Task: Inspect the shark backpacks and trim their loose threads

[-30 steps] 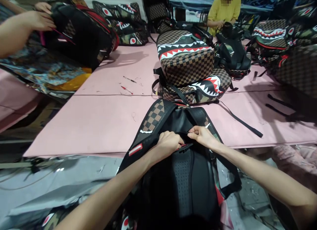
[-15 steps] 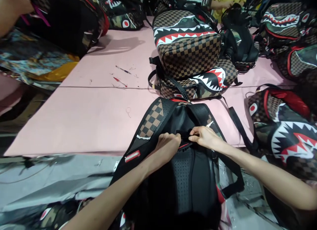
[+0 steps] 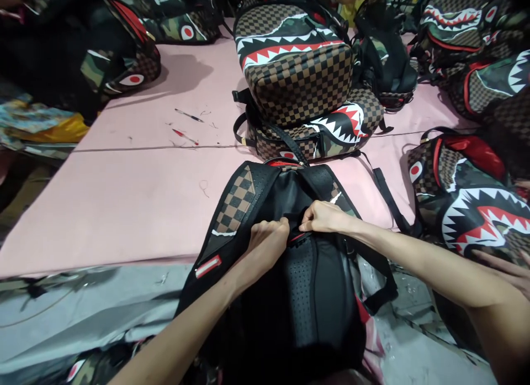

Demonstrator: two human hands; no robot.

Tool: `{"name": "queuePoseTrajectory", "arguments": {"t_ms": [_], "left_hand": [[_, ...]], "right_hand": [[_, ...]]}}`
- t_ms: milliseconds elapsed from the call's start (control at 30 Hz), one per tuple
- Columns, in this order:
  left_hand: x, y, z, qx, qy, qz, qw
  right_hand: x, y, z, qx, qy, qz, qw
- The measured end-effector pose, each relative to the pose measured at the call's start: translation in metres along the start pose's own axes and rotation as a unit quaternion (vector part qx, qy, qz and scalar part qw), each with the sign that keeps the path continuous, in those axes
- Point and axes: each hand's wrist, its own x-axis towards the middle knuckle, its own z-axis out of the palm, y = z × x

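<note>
A backpack (image 3: pixel 304 302) with a black padded back panel leans against the table edge in front of me, its shoulder straps toward me. My left hand (image 3: pixel 271 236) is closed in a fist on the black fabric by a short red-edged slit in the upper back panel. Close by on the right, my right hand (image 3: pixel 321 216) pinches the fabric at the same slit. The fingers hide exactly what part each hand grips. A brown checkered patch (image 3: pixel 235 202) shows on the left strap.
Two stacked checkered backpacks (image 3: pixel 302 81) with shark-teeth prints stand beyond on the pink table (image 3: pixel 124 208). A black pen (image 3: pixel 188 115) and a red pen (image 3: pixel 185 136) lie left. Another shark backpack (image 3: pixel 480 208) is at right, a co-worker's hand (image 3: pixel 501 269) touching it.
The view has shifted slightly. My right hand has tipped down toward the slit. At upper left, another person's backpack has turned, showing its red eye patch. A co-worker's hand has appeared at right.
</note>
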Motion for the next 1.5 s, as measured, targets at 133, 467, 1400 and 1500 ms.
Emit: {"name": "queuePoseTrajectory", "arguments": {"t_ms": [133,467,1400,1500], "left_hand": [[-0.002,0.001,0.001,-0.002,0.003,0.001,1.000],[-0.002,-0.004,0.007,-0.159,0.083,-0.042,0.983],[-0.039,-0.007,0.046,-0.261,0.352,0.216,0.872],[-0.040,-0.006,0.049,-0.265,0.365,0.220,0.865]], "right_hand": [[0.001,-0.003,0.001,-0.019,-0.003,-0.012,1.000],[0.006,0.003,0.008,-0.015,0.040,-0.002,0.999],[0.012,-0.024,0.010,-0.065,0.008,0.005,0.998],[0.010,-0.017,0.012,0.011,0.025,0.021,0.999]]}}
